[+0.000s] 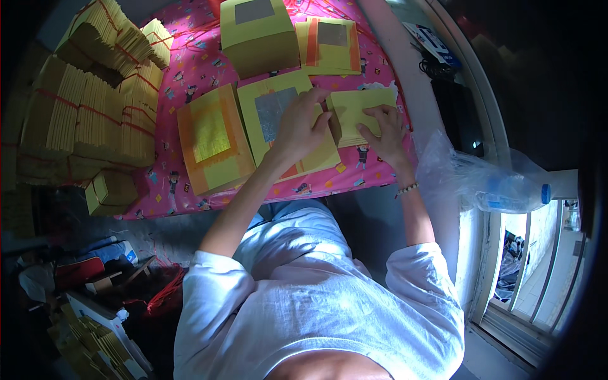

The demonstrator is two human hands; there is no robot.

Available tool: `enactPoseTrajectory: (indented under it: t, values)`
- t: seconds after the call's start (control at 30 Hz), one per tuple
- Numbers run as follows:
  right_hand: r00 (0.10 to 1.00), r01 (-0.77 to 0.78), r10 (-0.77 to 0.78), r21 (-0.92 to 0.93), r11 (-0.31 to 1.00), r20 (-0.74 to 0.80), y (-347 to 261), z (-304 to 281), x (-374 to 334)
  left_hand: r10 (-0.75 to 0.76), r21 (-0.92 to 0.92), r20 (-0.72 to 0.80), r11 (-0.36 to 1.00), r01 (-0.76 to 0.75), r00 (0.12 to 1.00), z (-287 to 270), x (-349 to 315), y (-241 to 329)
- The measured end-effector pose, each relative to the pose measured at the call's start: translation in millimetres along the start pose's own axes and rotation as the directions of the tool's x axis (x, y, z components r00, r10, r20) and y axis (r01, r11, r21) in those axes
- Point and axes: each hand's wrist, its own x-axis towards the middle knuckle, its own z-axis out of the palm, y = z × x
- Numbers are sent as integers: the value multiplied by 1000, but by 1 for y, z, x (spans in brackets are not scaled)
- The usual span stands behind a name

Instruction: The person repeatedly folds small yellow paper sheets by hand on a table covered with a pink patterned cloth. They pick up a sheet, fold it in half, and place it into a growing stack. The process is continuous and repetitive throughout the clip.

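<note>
My left hand is above a yellow paper stack with a silver foil square, its thumb and fingers apart. Its fingertips reach the left edge of a smaller plain yellow paper stack. On that plain stack's right side rests my right hand, fingers bent and spread over the top sheet and right edge. A beaded bracelet circles the right wrist. Left of the silver-square stack lies yellow paper with an orange border and a gold foil square.
Behind them on the pink patterned tablecloth stand a tall yellow paper block and a lower orange-edged stack. Bundles of yellow paper tied with red string pile up at the left. A plastic bottle lies at right.
</note>
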Motion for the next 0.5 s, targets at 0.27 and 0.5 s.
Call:
enactPoseTrajectory:
  t: [0.27,0.5]
  values:
    - [998,51,-52,-28,998,-32,-1,-2,3,-7,55,-56,998,10,998,-52,-81,0]
    - [973,192,-199,-73,979,-119,-10,-16,16,-3,179,33,984,-3,999,-62,-111,7]
